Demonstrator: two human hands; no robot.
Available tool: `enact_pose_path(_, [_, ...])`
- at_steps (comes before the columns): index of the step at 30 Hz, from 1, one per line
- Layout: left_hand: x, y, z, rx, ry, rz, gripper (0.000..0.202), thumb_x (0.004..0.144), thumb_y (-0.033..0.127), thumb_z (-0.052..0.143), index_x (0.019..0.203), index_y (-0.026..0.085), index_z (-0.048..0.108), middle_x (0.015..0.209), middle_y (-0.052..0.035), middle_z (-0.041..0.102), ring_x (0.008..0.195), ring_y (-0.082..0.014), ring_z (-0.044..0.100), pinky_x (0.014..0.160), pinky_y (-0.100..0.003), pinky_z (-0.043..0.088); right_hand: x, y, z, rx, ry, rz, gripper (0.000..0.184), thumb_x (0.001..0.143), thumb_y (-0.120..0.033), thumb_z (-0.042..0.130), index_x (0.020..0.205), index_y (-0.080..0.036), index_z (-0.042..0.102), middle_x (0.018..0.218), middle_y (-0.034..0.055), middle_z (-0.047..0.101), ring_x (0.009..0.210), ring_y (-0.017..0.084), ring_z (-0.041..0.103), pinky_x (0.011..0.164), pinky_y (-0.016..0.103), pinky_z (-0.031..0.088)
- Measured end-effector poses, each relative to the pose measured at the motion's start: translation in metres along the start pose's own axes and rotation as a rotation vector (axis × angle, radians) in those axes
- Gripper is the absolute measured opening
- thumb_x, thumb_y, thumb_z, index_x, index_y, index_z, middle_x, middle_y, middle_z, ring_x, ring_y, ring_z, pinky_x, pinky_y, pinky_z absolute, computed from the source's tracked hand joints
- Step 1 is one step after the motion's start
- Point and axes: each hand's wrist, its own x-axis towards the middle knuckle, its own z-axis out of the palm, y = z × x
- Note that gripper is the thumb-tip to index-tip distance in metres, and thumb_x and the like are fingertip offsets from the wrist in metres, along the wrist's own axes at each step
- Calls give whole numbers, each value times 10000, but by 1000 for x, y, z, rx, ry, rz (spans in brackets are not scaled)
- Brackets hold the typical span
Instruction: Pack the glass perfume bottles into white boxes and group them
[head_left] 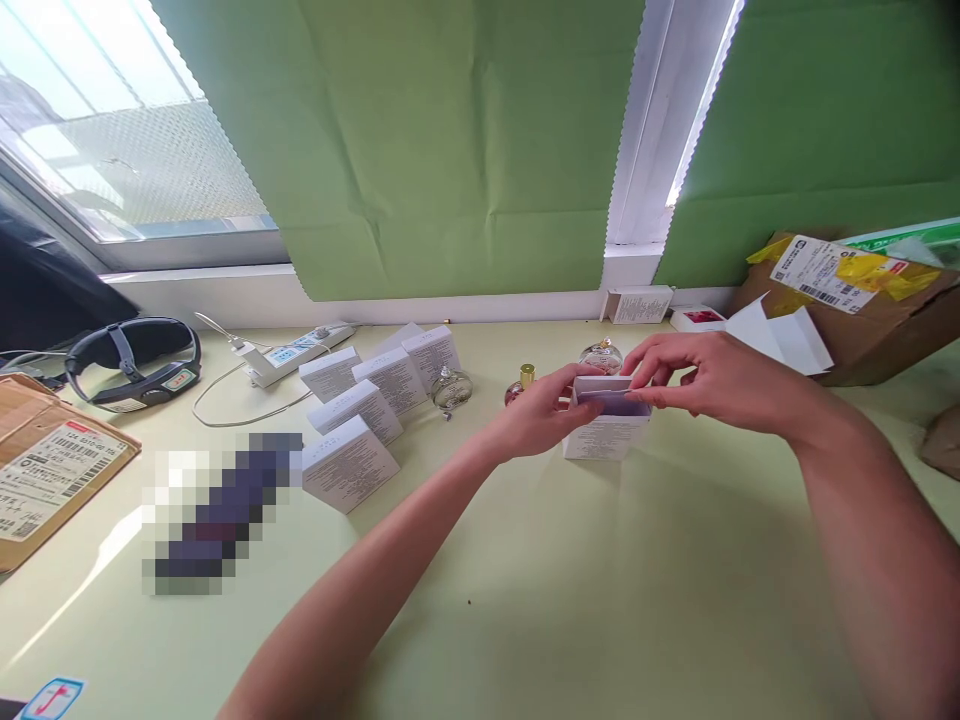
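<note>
A small white printed carton [598,440] stands upright on the table with its top end open. My left hand [544,408] is closed on the carton's left side, thumb at the near rim. With pinched fingers, my right hand [697,375] grips a thin flap or insert at the carton's top right; which of the two I cannot tell. Behind my hands is a glass bottle [602,353]. Left of the carton, partly covered by my left hand, is a bottle with a gold cap [527,376]. Another clear bottle [451,390] lies further left.
Several white cartons [351,465] stand left of centre. Beyond them lie a power strip [300,352] with a white cable and a black head strap [135,365]. Brown parcels [60,465] flank the table, a larger brown box [862,320] at right. A dark object [225,510] is pixelated.
</note>
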Motion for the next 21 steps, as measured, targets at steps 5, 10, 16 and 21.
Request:
enact_pose_path(5, [-1, -4, 3, -15, -3, 33, 388, 923, 347, 551, 1293, 242, 501, 1263, -80, 622, 1142, -204, 589, 959, -354, 462, 2, 1, 2, -57, 25, -5, 154, 811, -387, 672, 755, -268, 753, 1109, 39, 707, 720, 192, 611, 542, 312, 426])
enact_pose_path(10, [-1, -5, 4, 7, 8, 24, 395, 921, 326, 543, 1301, 249, 469, 1274, -75, 609, 1132, -197, 586, 956, -361, 468, 4, 2, 4, -72, 22, 3, 169, 827, -397, 646, 756, -282, 747, 980, 43, 729, 674, 197, 598, 545, 323, 406])
enact_pose_path(16, [0, -7, 5, 22, 9, 35, 412, 917, 292, 536, 1314, 240, 441, 1274, -82, 600, 1118, -197, 589, 949, -362, 471, 7, 5, 5, -100, -14, 34, 194, 825, -425, 628, 742, -279, 724, 851, 23, 714, 620, 175, 551, 553, 317, 387])
enact_pose_path(21, [1, -7, 7, -3, 6, 29, 405, 924, 287, 523, 1317, 242, 436, 1321, -84, 573, 1161, -198, 569, 950, -351, 471, 8, 5, 6, -133, -8, 64, 199, 799, -449, 643, 747, -278, 729, 713, 9, 675, 611, 183, 554, 542, 315, 375])
